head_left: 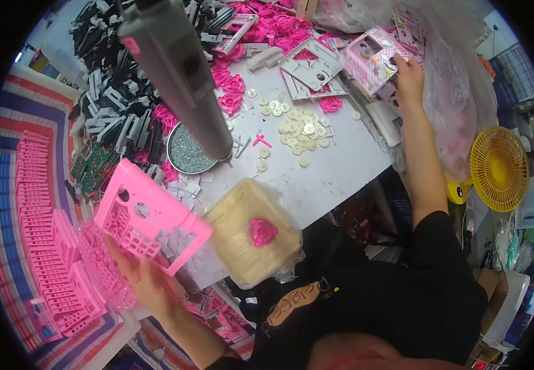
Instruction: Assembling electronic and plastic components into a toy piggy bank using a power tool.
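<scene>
Cluttering white surface [347, 176]: pale discs [304, 131]; yellow fan [498, 169] at room's right. Pink panel [167, 205] above surface's left edge, tilted, solid long edge facing upper right, long axis upper left to lower right. Left hand's [153, 290] fingers pinching panel's lower edge; right hand's [409, 80] on patterned panel [372, 58], pinch unclear.

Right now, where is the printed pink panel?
Upper right in the head view: the printed pink panel is just right of the light grey frames, the right hand on its right edge.

Pink plastic casing [163, 211] — cut-outs, lattice grille — was held tilted, lower left; pink patterned sheet [364, 61], rectangular window, was angled, upper right.
</scene>
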`<action>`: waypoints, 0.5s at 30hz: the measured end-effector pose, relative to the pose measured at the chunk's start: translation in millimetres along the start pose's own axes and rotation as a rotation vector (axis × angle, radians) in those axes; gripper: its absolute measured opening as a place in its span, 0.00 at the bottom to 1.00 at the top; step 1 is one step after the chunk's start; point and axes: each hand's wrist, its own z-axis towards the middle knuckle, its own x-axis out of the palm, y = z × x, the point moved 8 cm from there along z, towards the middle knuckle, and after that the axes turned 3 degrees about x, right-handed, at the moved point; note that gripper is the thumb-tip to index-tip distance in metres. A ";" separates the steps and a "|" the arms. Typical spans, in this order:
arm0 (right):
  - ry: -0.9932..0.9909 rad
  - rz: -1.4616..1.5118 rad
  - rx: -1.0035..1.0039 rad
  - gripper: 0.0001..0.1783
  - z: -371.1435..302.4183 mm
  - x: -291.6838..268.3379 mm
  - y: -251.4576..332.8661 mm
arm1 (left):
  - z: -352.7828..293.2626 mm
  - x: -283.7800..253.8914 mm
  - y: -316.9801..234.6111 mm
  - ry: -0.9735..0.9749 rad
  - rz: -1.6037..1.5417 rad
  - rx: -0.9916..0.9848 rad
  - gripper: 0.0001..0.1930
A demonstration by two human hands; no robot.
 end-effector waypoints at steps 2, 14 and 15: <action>-0.086 0.527 0.364 0.11 30.8 -12.4 -49.0 | -17.3 -1.1 2.8 -0.062 0.034 -0.041 0.35; 1.145 -0.341 -0.450 0.35 -305.1 232.5 104.4 | -75.9 54.1 58.2 0.068 -0.082 -0.410 0.16; 1.002 -0.348 -0.519 0.37 -298.3 232.3 107.4 | -78.0 52.4 59.3 0.073 -0.126 -0.472 0.17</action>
